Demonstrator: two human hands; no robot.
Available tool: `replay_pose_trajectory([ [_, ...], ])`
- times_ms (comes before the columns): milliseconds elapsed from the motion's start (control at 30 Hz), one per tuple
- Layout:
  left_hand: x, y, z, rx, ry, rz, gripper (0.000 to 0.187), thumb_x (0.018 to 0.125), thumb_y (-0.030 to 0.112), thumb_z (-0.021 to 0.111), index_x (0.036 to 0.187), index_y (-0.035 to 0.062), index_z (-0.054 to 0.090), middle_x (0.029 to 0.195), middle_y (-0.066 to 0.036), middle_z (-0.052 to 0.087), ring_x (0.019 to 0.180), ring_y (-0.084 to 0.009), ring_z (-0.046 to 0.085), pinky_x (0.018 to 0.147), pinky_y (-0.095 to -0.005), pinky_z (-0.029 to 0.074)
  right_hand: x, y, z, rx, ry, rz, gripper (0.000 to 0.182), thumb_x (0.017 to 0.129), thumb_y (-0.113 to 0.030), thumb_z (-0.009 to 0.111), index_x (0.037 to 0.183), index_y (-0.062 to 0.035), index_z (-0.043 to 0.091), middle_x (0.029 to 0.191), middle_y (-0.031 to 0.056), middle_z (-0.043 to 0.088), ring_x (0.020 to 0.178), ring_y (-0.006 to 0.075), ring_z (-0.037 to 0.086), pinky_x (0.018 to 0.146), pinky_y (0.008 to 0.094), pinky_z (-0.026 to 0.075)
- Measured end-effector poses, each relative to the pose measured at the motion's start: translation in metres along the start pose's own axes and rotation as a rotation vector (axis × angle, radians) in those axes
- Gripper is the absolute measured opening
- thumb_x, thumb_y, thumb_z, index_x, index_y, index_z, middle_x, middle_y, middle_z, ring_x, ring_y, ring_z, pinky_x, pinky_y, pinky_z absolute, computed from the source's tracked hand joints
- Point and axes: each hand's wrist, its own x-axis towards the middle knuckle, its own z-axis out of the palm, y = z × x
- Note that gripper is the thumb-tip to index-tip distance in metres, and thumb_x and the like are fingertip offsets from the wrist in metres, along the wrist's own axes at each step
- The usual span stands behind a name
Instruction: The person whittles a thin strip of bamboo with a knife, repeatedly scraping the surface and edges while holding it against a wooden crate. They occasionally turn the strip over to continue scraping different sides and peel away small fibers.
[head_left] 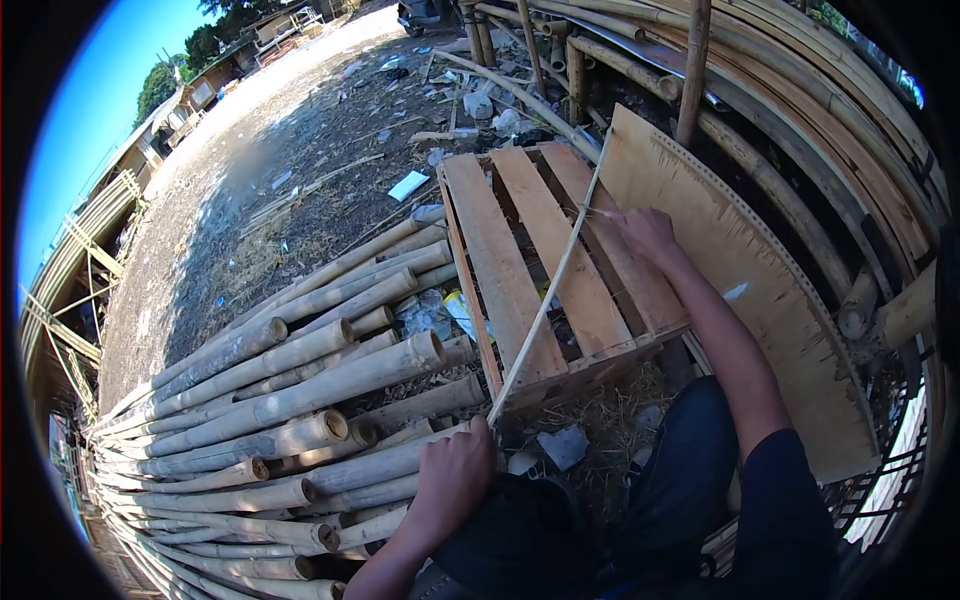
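Dark trousers [640,500] of the seated person are filling the bottom centre of the frame, nearest the camera. Stacked bamboo poles [290,400] are occupying the lower left, with cut ends facing right. At centre, a wooden pallet [520,270] is lying flat on straw and debris, and a plywood sheet [760,290] is leaning along its right side toward the curved bamboo framework at upper right.

A thin bamboo strip [545,300] is running diagonally across the pallet from lower centre to upper right, bowing slightly. The left hand [455,480], at bottom centre, is closing in a fist around the strip's lower end. The right hand [645,232], at centre right, is resting on the pallet slats with fingers curled near the strip's upper portion; whether it is gripping the strip or a small tool cannot be determined.

Risk assessment: the strip is likely under bending load, so a slipping grip at either end could let it spring back. Split bamboo edges are probably sharp, and bare hands sliding along them risk cuts or splinters.
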Motion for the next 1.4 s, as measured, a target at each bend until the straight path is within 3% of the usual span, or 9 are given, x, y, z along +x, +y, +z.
replay_pose_trajectory([
  [200, 0.001, 0.005, -0.002, -0.044, -0.148, -0.106, 0.01, 0.09, 0.014, 0.052, 0.085, 0.0054, 0.05, 0.059, -0.013, 0.061, 0.054, -0.0325, 0.064, 0.05, -0.045, 0.049, -0.052, -0.062, 0.001, 0.2, -0.107, -0.434, 0.066, 0.095, -0.06, 0.041, 0.076, -0.0045, 0.072, 0.071, 0.0196, 0.067, 0.074, 0.0379, 0.066, 0.07, 0.0464, 0.051],
  [267, -0.001, 0.005, 0.002, 0.043, -0.096, -0.021, 0.008, 0.09, 0.012, 0.049, 0.083, 0.0072, 0.049, 0.059, -0.011, 0.063, 0.051, -0.027, 0.065, 0.045, -0.0397, 0.049, -0.041, -0.049, 0.002, 0.233, -0.095, -0.412, 0.067, 0.094, -0.061, 0.04, 0.077, -0.0048, 0.072, 0.071, 0.0194, 0.066, 0.073, 0.0377, 0.066, 0.07, 0.0469, 0.051],
  [600, -0.004, 0.004, 0.002, 0.041, -0.114, -0.018, 0.005, 0.089, 0.009, 0.05, 0.084, 0.0063, 0.049, 0.06, -0.009, 0.062, 0.056, -0.0274, 0.067, 0.049, -0.0386, 0.051, -0.046, -0.041, 0.011, 0.071, 0.088, -0.388, 0.063, 0.096, -0.055, 0.043, 0.071, -0.0041, 0.07, 0.067, 0.0202, 0.064, 0.069, 0.0388, 0.065, 0.067, 0.0484, 0.051],
  [667, 0.001, 0.007, -0.002, 0.017, -0.065, 0.014, 0.005, 0.088, 0.009, 0.05, 0.085, 0.0057, 0.049, 0.06, -0.01, 0.062, 0.055, -0.0277, 0.067, 0.049, -0.0389, 0.052, -0.036, -0.03, 0.003, 0.109, 0.039, -0.235, 0.061, 0.096, -0.054, 0.044, 0.072, -0.0042, 0.071, 0.068, 0.0209, 0.065, 0.067, 0.0391, 0.065, 0.067, 0.0491, 0.052],
  [1000, 0.002, 0.003, 0.002, 0.002, -0.051, -0.017, 0.006, 0.089, 0.01, 0.049, 0.085, 0.0053, 0.05, 0.062, -0.011, 0.063, 0.054, -0.0284, 0.066, 0.049, -0.0397, 0.051, -0.019, -0.041, 0.004, -0.003, 0.134, -0.325, 0.064, 0.096, -0.056, 0.042, 0.071, -0.0037, 0.07, 0.063, 0.0202, 0.063, 0.066, 0.038, 0.066, 0.066, 0.0491, 0.052],
  [1133, 0.003, -0.004, 0.002, 0.007, -0.095, -0.055, 0.009, 0.091, 0.013, 0.049, 0.086, 0.0058, 0.05, 0.061, -0.011, 0.064, 0.055, -0.0292, 0.066, 0.05, -0.041, 0.051, -0.023, -0.041, 0.013, -0.011, 0.158, -0.576, 0.064, 0.096, -0.056, 0.042, 0.068, -0.0052, 0.068, 0.062, 0.0195, 0.064, 0.064, 0.0372, 0.066, 0.062, 0.0486, 0.052],
  [1200, -0.008, 0.0, 0.001, -0.009, -0.091, -0.043, 0.01, 0.091, 0.014, 0.049, 0.086, 0.0058, 0.05, 0.061, -0.012, 0.064, 0.055, -0.0297, 0.066, 0.051, -0.0417, 0.05, 0.005, -0.004, 0.009, -0.087, 0.064, -0.118, 0.065, 0.096, -0.056, 0.04, 0.068, -0.005, 0.068, 0.065, 0.0186, 0.065, 0.065, 0.0374, 0.067, 0.063, 0.0493, 0.052],
  [1333, -0.004, -0.003, -0.002, -0.058, -0.107, -0.057, 0.012, 0.092, 0.015, 0.049, 0.087, 0.0051, 0.05, 0.06, -0.012, 0.063, 0.055, -0.0314, 0.066, 0.05, -0.0439, 0.05, 0.006, -0.012, 0.015, -0.13, 0.15, -0.217, 0.067, 0.096, -0.058, 0.04, 0.071, -0.0035, 0.07, 0.067, 0.0185, 0.066, 0.066, 0.0372, 0.067, 0.062, 0.0493, 0.052],
  [1400, -0.002, -0.002, 0.0, -0.073, -0.089, -0.077, 0.011, 0.092, 0.015, 0.049, 0.087, 0.0053, 0.05, 0.06, -0.012, 0.063, 0.054, -0.0312, 0.065, 0.05, -0.0441, 0.05, -0.012, -0.035, 0.007, -0.043, 0.028, -0.257, 0.069, 0.095, -0.059, 0.039, 0.073, -0.0017, 0.071, 0.069, 0.0203, 0.066, 0.068, 0.0378, 0.066, 0.064, 0.049, 0.052],
])
